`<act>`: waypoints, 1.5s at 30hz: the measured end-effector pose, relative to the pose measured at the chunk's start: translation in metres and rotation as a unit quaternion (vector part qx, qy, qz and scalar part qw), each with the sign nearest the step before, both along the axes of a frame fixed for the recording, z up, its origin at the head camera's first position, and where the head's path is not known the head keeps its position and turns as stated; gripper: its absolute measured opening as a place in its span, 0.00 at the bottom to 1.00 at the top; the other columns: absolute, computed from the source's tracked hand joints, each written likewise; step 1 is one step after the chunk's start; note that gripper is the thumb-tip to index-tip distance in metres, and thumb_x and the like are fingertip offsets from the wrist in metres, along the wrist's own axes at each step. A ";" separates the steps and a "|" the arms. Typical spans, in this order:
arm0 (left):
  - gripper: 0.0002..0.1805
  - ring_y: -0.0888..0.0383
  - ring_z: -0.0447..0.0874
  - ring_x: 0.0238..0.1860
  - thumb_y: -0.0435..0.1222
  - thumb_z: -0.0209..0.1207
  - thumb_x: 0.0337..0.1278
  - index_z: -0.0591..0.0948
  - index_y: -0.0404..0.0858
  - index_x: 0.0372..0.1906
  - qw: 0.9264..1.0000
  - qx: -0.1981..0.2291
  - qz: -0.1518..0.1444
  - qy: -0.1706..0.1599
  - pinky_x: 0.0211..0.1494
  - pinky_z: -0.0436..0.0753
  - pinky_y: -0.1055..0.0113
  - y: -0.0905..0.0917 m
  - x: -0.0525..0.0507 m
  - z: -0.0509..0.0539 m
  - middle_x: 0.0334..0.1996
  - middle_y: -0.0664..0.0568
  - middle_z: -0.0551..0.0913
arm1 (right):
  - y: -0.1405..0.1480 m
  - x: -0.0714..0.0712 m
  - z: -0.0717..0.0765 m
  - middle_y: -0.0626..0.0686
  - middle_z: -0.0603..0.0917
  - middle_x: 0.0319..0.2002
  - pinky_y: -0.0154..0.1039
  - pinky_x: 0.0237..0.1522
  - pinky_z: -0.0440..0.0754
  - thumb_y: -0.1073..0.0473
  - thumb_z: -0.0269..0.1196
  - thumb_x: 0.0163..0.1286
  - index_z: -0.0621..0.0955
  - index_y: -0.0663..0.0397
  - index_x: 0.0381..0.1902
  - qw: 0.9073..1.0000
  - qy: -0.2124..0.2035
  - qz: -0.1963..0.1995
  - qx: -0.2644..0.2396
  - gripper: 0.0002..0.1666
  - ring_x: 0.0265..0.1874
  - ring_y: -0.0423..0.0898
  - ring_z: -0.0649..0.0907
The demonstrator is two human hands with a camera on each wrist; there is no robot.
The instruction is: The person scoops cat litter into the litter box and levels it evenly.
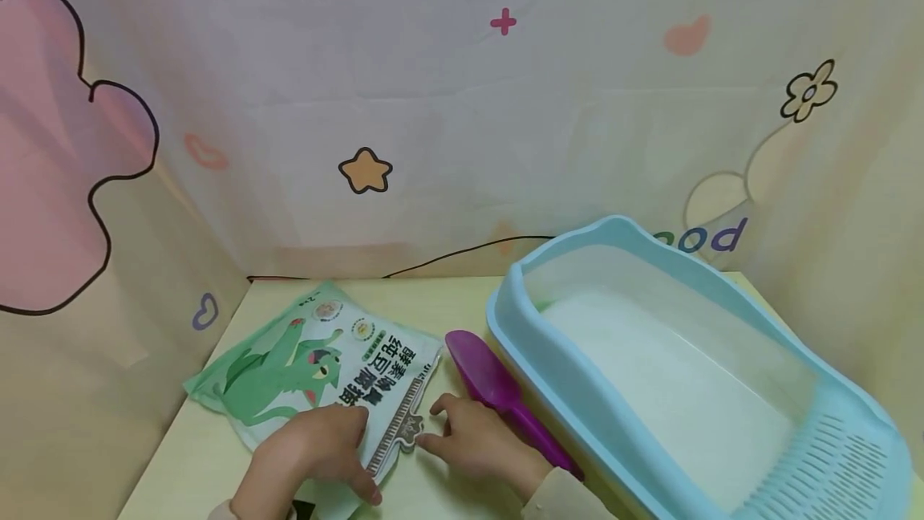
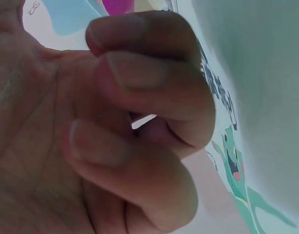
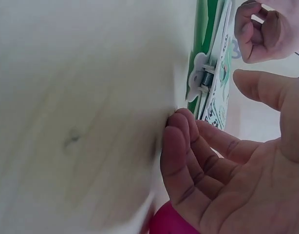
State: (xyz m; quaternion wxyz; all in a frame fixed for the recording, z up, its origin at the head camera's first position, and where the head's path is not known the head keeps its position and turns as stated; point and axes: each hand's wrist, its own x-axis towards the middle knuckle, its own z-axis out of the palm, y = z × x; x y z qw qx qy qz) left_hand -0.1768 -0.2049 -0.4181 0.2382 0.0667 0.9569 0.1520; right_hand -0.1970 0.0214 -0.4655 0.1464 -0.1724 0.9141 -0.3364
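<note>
A white and green cat litter bag [image 1: 289, 359] with a green cat printed on it lies flat on the table. Along its right edge runs a grey sealing clip [image 1: 408, 430], whose spring shows in the right wrist view. Over the bag's near part hovers my left hand [image 1: 306, 448], its fingers loosely curled around nothing and its thumb held out. Beside the clip, my right hand [image 1: 480, 441] has relaxed, slightly bent fingers close to the tabletop. Its thumb points toward the clip; contact cannot be told. Nothing is between its fingers.
A purple scoop [image 1: 494, 383] lies right of the bag, behind my right hand. Farther right stands a large light blue litter box [image 1: 577, 367] with a slotted step at its near end. A printed curtain [image 1: 447, 119] hangs behind the pale table [image 1: 195, 456].
</note>
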 end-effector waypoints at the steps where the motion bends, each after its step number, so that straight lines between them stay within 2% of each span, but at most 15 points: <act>1: 0.34 0.53 0.75 0.31 0.53 0.85 0.24 0.78 0.42 0.36 1.000 0.001 0.000 0.001 0.38 0.77 0.55 0.000 0.000 0.000 0.28 0.53 0.79 | 0.000 0.000 0.000 0.46 0.83 0.34 0.42 0.37 0.78 0.39 0.68 0.67 0.81 0.52 0.58 1.000 -0.001 -0.001 0.001 0.30 0.34 0.42 0.80; 9: 0.34 0.53 0.75 0.31 0.53 0.85 0.22 0.78 0.42 0.35 1.000 -0.006 -0.007 0.017 0.38 0.77 0.55 0.001 0.000 -0.002 0.28 0.53 0.78 | -0.005 -0.004 0.001 0.50 0.86 0.41 0.46 0.42 0.81 0.36 0.68 0.66 0.82 0.51 0.55 1.000 -0.011 -0.011 0.005 0.30 0.37 0.45 0.82; 18: 0.34 0.52 0.75 0.32 0.52 0.86 0.21 0.76 0.42 0.33 1.000 -0.006 -0.005 0.014 0.39 0.78 0.54 0.003 -0.001 -0.002 0.28 0.52 0.78 | -0.010 -0.005 0.000 0.46 0.83 0.34 0.42 0.35 0.76 0.40 0.68 0.66 0.83 0.49 0.44 1.000 0.004 -0.006 0.002 0.21 0.32 0.44 0.79; 26: 0.34 0.52 0.74 0.31 0.49 0.86 0.20 0.75 0.43 0.31 1.000 -0.010 -0.014 0.019 0.38 0.77 0.54 0.003 -0.001 -0.005 0.28 0.52 0.77 | -0.017 -0.004 -0.003 0.47 0.81 0.31 0.43 0.34 0.76 0.44 0.66 0.70 0.79 0.49 0.39 1.000 0.000 -0.009 -0.015 0.16 0.30 0.45 0.79; 36: 0.34 0.52 0.74 0.32 0.48 0.86 0.21 0.75 0.43 0.32 1.000 -0.012 -0.010 0.010 0.40 0.77 0.54 0.000 -0.001 -0.007 0.28 0.52 0.77 | -0.028 -0.002 -0.009 0.48 0.78 0.29 0.44 0.34 0.76 0.47 0.63 0.73 0.73 0.48 0.39 0.999 -0.001 -0.020 -0.029 0.14 0.30 0.46 0.78; 45: 0.33 0.52 0.75 0.30 0.50 0.86 0.22 0.75 0.43 0.31 1.000 -0.015 -0.012 0.012 0.37 0.76 0.56 0.001 0.001 -0.005 0.26 0.52 0.78 | -0.033 0.002 -0.010 0.46 0.79 0.30 0.41 0.34 0.75 0.48 0.62 0.74 0.74 0.50 0.46 0.994 -0.002 -0.041 -0.103 0.14 0.31 0.44 0.78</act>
